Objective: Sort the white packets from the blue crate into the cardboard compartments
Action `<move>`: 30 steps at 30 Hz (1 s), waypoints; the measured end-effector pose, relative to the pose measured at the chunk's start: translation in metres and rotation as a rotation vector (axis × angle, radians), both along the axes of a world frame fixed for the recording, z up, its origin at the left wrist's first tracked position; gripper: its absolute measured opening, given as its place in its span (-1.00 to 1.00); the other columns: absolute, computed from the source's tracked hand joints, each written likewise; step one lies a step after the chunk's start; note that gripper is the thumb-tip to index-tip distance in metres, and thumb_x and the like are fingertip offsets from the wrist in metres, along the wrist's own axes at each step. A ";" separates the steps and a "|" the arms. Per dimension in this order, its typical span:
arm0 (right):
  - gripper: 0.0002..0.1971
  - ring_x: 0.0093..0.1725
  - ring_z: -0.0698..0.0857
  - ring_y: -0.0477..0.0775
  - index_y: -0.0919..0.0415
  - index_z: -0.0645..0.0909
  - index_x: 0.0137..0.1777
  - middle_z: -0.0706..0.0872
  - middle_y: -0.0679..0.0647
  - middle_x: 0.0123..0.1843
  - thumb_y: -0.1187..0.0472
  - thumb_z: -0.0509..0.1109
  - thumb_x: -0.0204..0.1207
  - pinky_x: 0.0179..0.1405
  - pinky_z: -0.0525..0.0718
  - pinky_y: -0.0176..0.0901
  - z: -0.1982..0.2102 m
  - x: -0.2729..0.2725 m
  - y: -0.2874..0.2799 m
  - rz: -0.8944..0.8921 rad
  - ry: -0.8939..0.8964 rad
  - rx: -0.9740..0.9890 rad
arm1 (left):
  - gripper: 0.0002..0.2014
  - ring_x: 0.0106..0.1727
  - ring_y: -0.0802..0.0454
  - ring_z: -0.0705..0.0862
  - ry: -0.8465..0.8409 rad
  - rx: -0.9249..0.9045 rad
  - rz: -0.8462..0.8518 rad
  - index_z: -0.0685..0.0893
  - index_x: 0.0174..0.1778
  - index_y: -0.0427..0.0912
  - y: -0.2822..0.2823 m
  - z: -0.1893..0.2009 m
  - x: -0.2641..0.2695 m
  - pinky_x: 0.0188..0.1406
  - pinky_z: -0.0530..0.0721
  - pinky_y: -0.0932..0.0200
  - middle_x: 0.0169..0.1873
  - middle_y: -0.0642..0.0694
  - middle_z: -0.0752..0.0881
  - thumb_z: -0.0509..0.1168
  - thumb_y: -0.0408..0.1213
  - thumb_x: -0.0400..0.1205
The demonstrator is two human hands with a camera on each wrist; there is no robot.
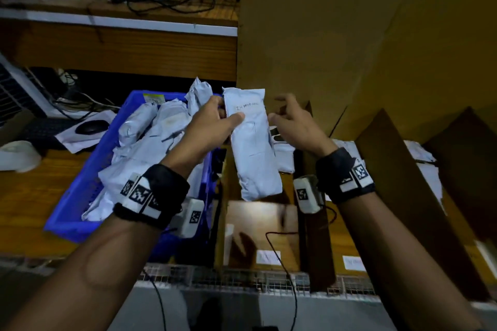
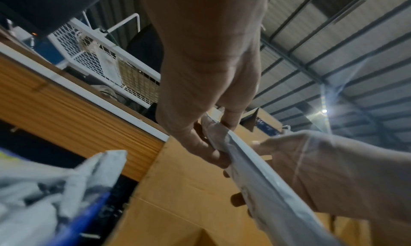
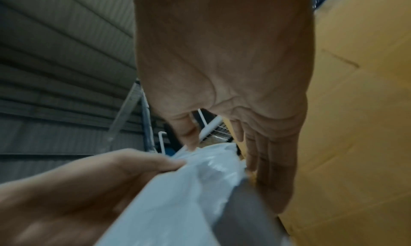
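Observation:
My left hand (image 1: 215,121) pinches a long white packet (image 1: 252,148) near its top, thumb on the front with handwriting on it; the packet hangs upright above the cardboard compartments (image 1: 382,169). In the left wrist view my left hand (image 2: 209,141) pinches the same packet (image 2: 262,183) at its edge. My right hand (image 1: 293,121) is just right of the packet with fingers loosely spread, holding nothing; in the right wrist view the right hand (image 3: 222,141) hovers over the packet (image 3: 189,188). The blue crate (image 1: 80,191) at the left holds several white packets (image 1: 150,140).
A tall cardboard wall (image 1: 363,29) rises behind the compartments, some of which hold white packets (image 1: 419,150). White labels (image 1: 267,256) mark the compartment fronts. A mouse (image 1: 91,126), cables and a white object (image 1: 18,156) lie left of the crate on the wooden desk.

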State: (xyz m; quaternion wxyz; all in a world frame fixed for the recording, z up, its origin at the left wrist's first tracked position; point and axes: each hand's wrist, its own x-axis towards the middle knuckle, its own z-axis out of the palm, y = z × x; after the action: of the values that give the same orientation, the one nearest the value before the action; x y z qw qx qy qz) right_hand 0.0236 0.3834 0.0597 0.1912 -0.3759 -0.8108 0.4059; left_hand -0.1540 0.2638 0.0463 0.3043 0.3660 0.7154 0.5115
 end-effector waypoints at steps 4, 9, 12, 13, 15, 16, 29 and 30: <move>-0.17 0.39 0.66 -0.02 0.07 0.19 0.75 0.62 -0.06 0.48 -0.10 0.56 0.64 0.39 0.70 0.04 0.010 0.060 -0.054 0.118 0.046 0.058 | -0.62 0.17 -0.02 0.85 -0.060 0.057 -0.001 0.59 0.44 -0.02 -0.026 0.016 0.061 0.06 0.88 -0.14 0.20 0.01 0.83 0.48 -0.11 0.74; 0.29 0.74 0.30 0.17 0.20 -0.07 0.86 0.24 0.19 0.80 -0.30 0.69 0.40 0.67 0.45 0.12 -0.007 0.125 -0.091 0.085 -0.098 0.273 | -0.62 0.18 -0.04 0.87 -0.192 0.085 -0.074 0.57 0.44 -0.05 -0.036 0.018 0.139 0.10 0.89 -0.22 0.24 -0.04 0.83 0.48 -0.21 0.74; 0.26 0.69 0.38 0.34 0.15 -0.14 0.87 0.19 0.21 0.80 -0.27 0.63 0.44 0.55 0.56 0.33 -0.015 0.154 -0.089 0.030 -0.194 0.349 | -0.64 0.09 0.02 0.89 -0.287 0.099 -0.119 0.53 0.48 -0.11 -0.035 0.015 0.173 -0.03 0.92 -0.12 0.25 -0.06 0.82 0.42 -0.31 0.78; 0.24 0.66 0.42 0.38 0.10 -0.14 0.86 0.19 0.20 0.80 -0.27 0.59 0.41 0.47 0.61 0.38 -0.016 0.162 -0.085 0.018 -0.214 0.371 | -0.65 0.09 0.01 0.89 -0.307 0.114 -0.130 0.53 0.48 -0.11 -0.032 0.013 0.181 -0.05 0.92 -0.10 0.25 -0.07 0.82 0.41 -0.31 0.79; 0.21 0.60 0.49 0.42 0.04 -0.11 0.85 0.19 0.16 0.78 -0.27 0.55 0.35 0.36 0.67 0.38 -0.019 0.180 -0.070 -0.016 -0.271 0.419 | -0.65 0.16 -0.02 0.88 -0.310 0.133 -0.147 0.53 0.50 -0.10 -0.023 0.008 0.191 0.05 0.91 -0.12 0.26 -0.11 0.80 0.40 -0.24 0.81; 0.21 0.57 0.51 0.45 0.05 -0.09 0.85 0.19 0.17 0.78 -0.24 0.57 0.36 0.35 0.67 0.36 -0.019 0.188 -0.062 -0.041 -0.304 0.429 | -0.64 0.20 -0.02 0.86 -0.279 0.123 -0.151 0.53 0.50 -0.08 -0.016 0.003 0.194 0.11 0.90 -0.12 0.26 -0.12 0.79 0.40 -0.18 0.81; 0.23 0.54 0.52 0.51 -0.01 -0.06 0.84 0.25 0.26 0.72 -0.07 0.74 0.37 0.47 0.61 0.46 -0.094 0.232 0.052 -0.240 -0.653 0.240 | -0.37 0.69 -0.22 0.42 0.576 -0.184 -0.365 0.35 0.76 -0.15 0.086 -0.106 0.185 0.66 0.43 -0.10 0.71 -0.17 0.45 0.35 -0.08 0.79; 0.22 0.54 0.52 0.51 -0.02 -0.07 0.84 0.26 0.25 0.71 -0.07 0.73 0.38 0.47 0.62 0.46 -0.100 0.230 0.059 -0.240 -0.673 0.236 | -0.35 0.73 -0.21 0.36 0.592 -0.188 -0.381 0.30 0.79 -0.15 0.095 -0.111 0.185 0.69 0.38 -0.10 0.75 -0.17 0.38 0.34 -0.06 0.80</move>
State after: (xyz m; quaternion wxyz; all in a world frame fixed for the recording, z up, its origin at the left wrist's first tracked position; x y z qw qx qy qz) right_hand 0.2536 0.4423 -0.0399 0.0025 -0.5561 -0.8195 0.1384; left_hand 0.0309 0.3589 -0.0644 0.2062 0.5954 0.7353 0.2497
